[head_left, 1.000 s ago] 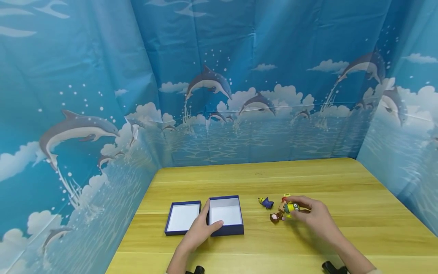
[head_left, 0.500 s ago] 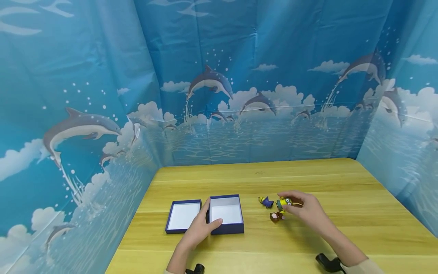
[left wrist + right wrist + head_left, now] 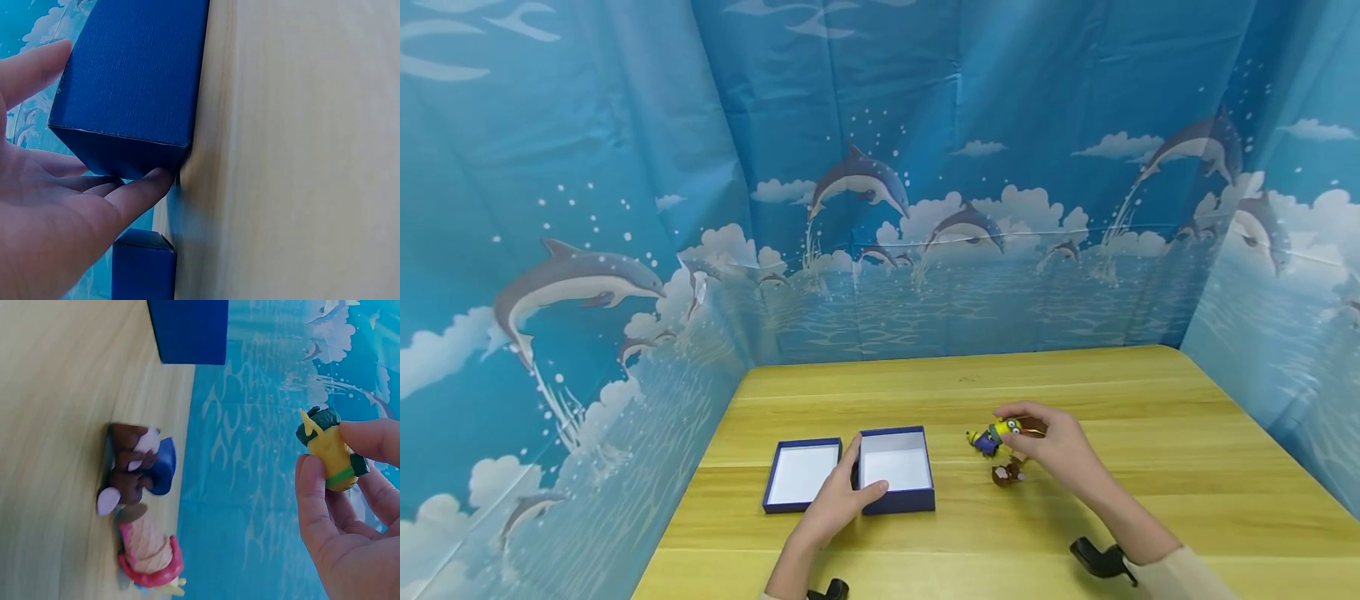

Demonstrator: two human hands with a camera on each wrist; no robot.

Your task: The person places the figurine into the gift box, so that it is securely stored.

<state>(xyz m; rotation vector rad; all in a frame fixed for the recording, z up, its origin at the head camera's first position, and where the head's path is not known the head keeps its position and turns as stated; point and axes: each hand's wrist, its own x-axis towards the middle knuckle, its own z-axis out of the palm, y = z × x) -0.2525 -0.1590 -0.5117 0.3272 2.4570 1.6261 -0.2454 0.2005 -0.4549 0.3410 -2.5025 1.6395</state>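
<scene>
Yellow-and-green Minion figurine is pinched between thumb and fingers of the right hand, raised off the wood-grain table. Between that hand and an open blue box lies a blue-caped figurine; a brown monkey figurine lies just beside a waffle-patterned one with pink trim. The left hand holds the box's near-left corner, near a shallow white-lined lid.

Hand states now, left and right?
Left hand: holding the open, square blue cardboard box.
Right hand: holding a small yellow-and-green, goggle-eyed plastic figurine.
</scene>
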